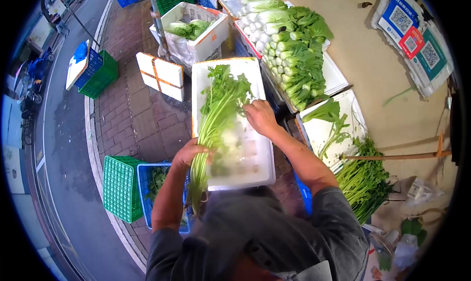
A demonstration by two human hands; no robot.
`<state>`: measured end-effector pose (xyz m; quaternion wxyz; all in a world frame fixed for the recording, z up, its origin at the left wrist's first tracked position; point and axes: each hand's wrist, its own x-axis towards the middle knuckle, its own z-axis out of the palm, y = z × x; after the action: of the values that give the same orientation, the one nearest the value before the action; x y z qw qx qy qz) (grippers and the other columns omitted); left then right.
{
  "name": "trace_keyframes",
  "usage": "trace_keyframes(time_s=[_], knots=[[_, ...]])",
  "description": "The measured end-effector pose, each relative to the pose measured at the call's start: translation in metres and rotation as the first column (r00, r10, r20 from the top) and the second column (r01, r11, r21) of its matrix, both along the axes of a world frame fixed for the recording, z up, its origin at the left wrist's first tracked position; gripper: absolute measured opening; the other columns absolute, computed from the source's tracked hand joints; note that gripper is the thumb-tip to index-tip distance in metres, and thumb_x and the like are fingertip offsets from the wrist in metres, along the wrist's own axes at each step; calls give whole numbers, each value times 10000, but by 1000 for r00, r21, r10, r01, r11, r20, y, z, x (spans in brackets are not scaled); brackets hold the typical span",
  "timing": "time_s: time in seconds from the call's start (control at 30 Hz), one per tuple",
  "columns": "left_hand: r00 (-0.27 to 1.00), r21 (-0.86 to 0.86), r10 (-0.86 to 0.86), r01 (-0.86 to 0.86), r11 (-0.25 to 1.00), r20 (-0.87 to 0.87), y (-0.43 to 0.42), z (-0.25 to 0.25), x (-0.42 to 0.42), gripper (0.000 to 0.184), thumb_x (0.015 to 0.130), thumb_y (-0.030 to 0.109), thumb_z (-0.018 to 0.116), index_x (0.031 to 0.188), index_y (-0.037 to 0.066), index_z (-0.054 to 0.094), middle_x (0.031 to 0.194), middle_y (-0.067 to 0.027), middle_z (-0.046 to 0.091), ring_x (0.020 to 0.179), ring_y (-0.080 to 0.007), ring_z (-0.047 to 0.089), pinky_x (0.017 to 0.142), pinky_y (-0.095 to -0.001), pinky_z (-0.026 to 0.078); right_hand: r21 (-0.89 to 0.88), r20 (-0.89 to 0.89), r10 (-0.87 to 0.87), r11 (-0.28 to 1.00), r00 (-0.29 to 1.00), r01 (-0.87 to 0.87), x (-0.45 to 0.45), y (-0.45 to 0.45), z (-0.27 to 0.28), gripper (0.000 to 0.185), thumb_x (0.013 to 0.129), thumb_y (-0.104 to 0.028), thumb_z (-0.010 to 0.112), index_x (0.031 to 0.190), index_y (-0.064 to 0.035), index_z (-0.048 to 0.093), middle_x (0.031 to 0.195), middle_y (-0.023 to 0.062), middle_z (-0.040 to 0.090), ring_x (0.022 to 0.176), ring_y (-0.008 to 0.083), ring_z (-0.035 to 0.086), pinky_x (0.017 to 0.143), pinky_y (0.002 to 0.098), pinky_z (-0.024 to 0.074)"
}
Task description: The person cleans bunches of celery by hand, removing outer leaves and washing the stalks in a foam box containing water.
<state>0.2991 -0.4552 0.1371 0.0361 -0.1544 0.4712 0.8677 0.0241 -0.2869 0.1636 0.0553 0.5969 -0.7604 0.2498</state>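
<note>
A bunch of long-stemmed leafy greens point(216, 104) lies along the left side of a white foam box point(262, 158), leaves toward the top and roots hanging past the near edge. My left hand point(189, 152) is wrapped round the lower stems at the box's left edge. Over the right part of the box, my right hand point(260, 116) has its fingers pressed together at the edge of the leaves; what they hold, if anything, is too small to tell. The middle of the box is partly blurred.
Stacked bok choy point(294, 50) stands at the upper right, above a foam tray point(346, 104) and more greens point(363, 178). Green point(120, 187) and blue point(147, 192) crates sit at the lower left. A foam box point(216, 33) holds cabbages behind a pole.
</note>
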Motion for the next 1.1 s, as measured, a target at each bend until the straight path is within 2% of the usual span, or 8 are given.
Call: trace_keyframes(time_s=[0.23,0.43,0.57,0.7,0.73,0.93,1.03,1.1], knots=[[983,178,155,-170,969,97,12,10,16,351,782,179,674,1024,-66,609,758,-151,603,562,-256,587,590,-426,521,-62,197,35,998,980,-24,5,10,-24,77,859,-106,635,931,-81,622,861,130,618,833,366,625,735,488,503],[986,141,126,-142,980,112,18,-12,27,282,779,168,688,958,-27,590,698,-124,564,554,-241,561,582,-438,498,-112,286,-40,991,957,75,9,9,-24,66,891,-121,603,915,-67,574,798,171,637,715,407,639,650,520,498],[993,84,99,-105,991,71,25,-8,20,273,784,163,693,964,-16,594,701,-103,556,549,-233,559,587,-444,502,-95,313,-104,986,944,139,10,2,-18,82,908,-131,589,933,-54,577,781,190,648,712,425,638,656,524,500],[998,64,0,-4,998,57,20,-6,9,471,831,203,691,1200,-75,595,700,-115,657,631,-216,650,671,-360,535,-49,327,-173,979,929,199,2,3,-26,113,918,-124,596,971,-25,589,805,224,666,737,435,647,662,508,511],[996,2,71,-71,997,56,26,-1,4,364,814,141,666,1123,-31,579,715,-98,566,560,-224,574,581,-409,508,-50,334,-171,979,927,199,0,5,-25,118,921,-129,594,977,-25,591,817,230,666,746,435,648,666,506,511],[996,-14,15,-14,1000,86,25,-3,2,375,799,133,674,1109,-58,585,706,-119,587,560,-243,593,585,-420,529,-48,398,-355,912,846,406,-31,25,-20,139,932,-167,569,993,-47,604,854,256,663,817,468,638,738,532,501],[998,-17,-27,28,999,61,19,-10,14,379,805,162,680,1097,-67,603,710,-133,606,569,-258,613,591,-414,536,-13,572,-382,881,726,473,-62,42,-20,186,954,-198,609,996,-23,653,817,187,680,711,333,656,676,430,511],[994,-7,-90,90,996,60,17,-14,15,402,807,185,687,1108,-69,606,722,-144,622,583,-269,629,592,-414,538,51,696,-279,938,662,342,-43,37,-12,209,940,-214,655,997,-16,687,805,132,692,686,235,643,667,365,516]])
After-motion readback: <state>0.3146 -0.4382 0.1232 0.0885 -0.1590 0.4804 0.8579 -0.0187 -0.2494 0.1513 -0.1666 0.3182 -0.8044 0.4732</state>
